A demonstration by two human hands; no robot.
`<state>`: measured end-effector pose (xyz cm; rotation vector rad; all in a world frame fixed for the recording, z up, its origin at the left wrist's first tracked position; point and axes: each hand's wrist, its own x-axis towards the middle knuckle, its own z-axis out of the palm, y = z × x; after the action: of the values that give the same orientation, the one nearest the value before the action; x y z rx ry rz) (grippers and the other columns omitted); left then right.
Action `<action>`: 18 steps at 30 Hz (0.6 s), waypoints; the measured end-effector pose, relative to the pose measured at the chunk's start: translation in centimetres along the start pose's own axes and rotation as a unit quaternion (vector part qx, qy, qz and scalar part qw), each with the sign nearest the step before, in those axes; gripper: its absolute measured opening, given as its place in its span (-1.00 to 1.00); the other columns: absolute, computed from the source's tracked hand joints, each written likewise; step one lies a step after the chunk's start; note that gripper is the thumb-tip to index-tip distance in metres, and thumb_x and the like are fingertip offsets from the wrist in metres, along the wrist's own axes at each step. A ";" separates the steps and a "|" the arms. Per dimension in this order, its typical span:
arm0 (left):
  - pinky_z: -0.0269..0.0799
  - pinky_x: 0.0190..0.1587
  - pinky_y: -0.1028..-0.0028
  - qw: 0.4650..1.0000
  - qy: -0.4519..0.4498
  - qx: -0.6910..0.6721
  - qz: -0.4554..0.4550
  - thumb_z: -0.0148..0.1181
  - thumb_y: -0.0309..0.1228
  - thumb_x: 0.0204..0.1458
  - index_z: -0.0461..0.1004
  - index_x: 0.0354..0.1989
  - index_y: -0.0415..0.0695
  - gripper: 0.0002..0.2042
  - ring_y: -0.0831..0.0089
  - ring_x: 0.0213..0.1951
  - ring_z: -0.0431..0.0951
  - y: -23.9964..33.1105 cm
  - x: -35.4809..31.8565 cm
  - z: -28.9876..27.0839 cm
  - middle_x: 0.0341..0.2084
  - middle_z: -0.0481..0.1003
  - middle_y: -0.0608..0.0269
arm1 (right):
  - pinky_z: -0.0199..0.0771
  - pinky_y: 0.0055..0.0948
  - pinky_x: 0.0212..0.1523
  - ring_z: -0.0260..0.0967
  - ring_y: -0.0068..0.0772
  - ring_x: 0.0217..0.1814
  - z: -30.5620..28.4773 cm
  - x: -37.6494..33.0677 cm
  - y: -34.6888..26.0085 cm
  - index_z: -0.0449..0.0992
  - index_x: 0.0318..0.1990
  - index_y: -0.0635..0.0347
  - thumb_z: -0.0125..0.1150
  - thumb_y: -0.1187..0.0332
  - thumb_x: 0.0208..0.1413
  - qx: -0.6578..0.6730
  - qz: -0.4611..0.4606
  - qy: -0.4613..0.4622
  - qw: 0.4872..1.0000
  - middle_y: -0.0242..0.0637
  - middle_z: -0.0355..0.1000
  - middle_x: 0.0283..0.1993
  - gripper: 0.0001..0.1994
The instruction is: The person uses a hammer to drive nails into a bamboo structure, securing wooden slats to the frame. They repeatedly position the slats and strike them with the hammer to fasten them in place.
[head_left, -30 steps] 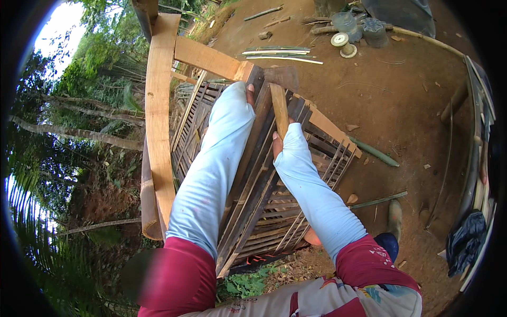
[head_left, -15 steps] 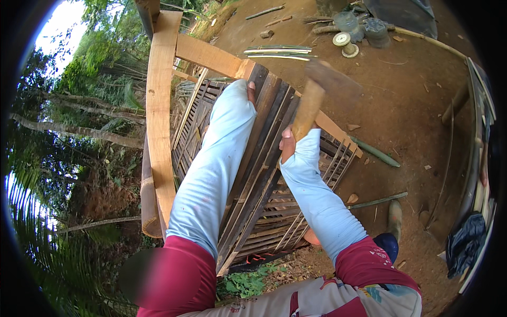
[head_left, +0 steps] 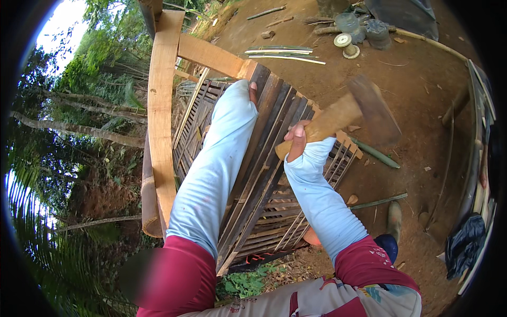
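Note:
My right hand point(head_left: 300, 138) is closed round the thick wooden handle of a hammer point(head_left: 330, 119). Its broad, dark head, smeared by motion, points to the far right, apart from the wood. On the far end of the dark wooden slats point(head_left: 264, 127) rests my left hand point(head_left: 252, 93). One finger lies along the top of a slat; the sleeve hides most of the others, and the hand seems closed on the slat's edge. These slats run toward me in a tight bundle between two slatted panels point(head_left: 282, 211). Pale blue sleeves cover both forearms.
A pale timber post point(head_left: 160, 100) stands left of my left arm, joined to a crosspiece point(head_left: 211, 55). Cut bamboo strips point(head_left: 285, 52), a spool point(head_left: 346, 45) and plastic jugs point(head_left: 364, 29) lie on the dirt ground beyond. At the far right is a black bag point(head_left: 466, 245).
The hammer has swung to the right and tipped over, from nearly upright to slanting away from the slats. My right wrist has turned with it. The left hand stays at the slats' far end.

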<state>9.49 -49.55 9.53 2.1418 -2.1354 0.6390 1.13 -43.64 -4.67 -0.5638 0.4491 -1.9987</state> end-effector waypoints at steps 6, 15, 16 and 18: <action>0.33 -0.24 0.02 1.000 0.017 -0.005 0.015 -0.16 -0.18 0.31 0.41 -0.31 -0.21 -0.65 -0.20 -0.29 0.48 -0.3 0.4 0.6 -0.43 0.47 -0.19 | 0.40 -0.27 -0.14 0.38 -0.12 -0.28 -0.6 0.5 0.9 0.23 0.09 0.32 0.06 0.46 0.20 -0.316 0.095 -0.190 0.925 -0.08 0.37 -0.25 -0.67; 0.35 -0.25 0.03 1.000 -0.002 0.004 0.005 -0.10 -0.17 0.28 0.41 -0.33 -0.21 -0.66 -0.20 -0.30 0.48 0.2 0.6 0.4 -0.43 0.47 -0.18 | 0.35 -0.33 -0.23 0.32 -0.31 -0.27 -7.4 -5.1 1.3 0.24 0.09 0.29 0.06 0.43 0.20 -0.320 0.142 -0.104 0.931 -0.11 0.34 -0.28 -0.67; 0.35 -0.24 0.03 1.000 0.003 0.008 0.015 -0.08 -0.16 0.27 0.41 -0.34 -0.21 -0.66 -0.20 -0.30 0.48 0.0 0.8 0.5 -0.43 0.48 -0.18 | 0.35 -0.30 -0.25 0.32 -0.28 -0.29 -8.8 -6.1 1.4 0.25 0.05 0.29 0.07 0.43 0.20 -0.358 0.167 -0.119 0.911 -0.08 0.34 -0.30 -0.70; 0.36 -0.23 0.02 1.000 -0.014 0.017 0.002 -0.02 -0.15 0.24 0.41 -0.33 -0.21 -0.66 -0.20 -0.29 0.49 -1.0 -0.3 0.2 -0.41 0.48 -0.19 | 0.33 -0.24 -0.27 0.32 -0.21 -0.32 -11.1 -9.2 -0.3 0.26 -0.03 0.28 0.09 0.42 0.20 -0.428 0.232 -0.154 0.860 -0.02 0.32 -0.33 -0.75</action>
<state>10.50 -49.29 9.45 2.1762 -2.1595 0.6562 -1.47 -34.53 -15.54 -1.1690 1.1632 -1.1392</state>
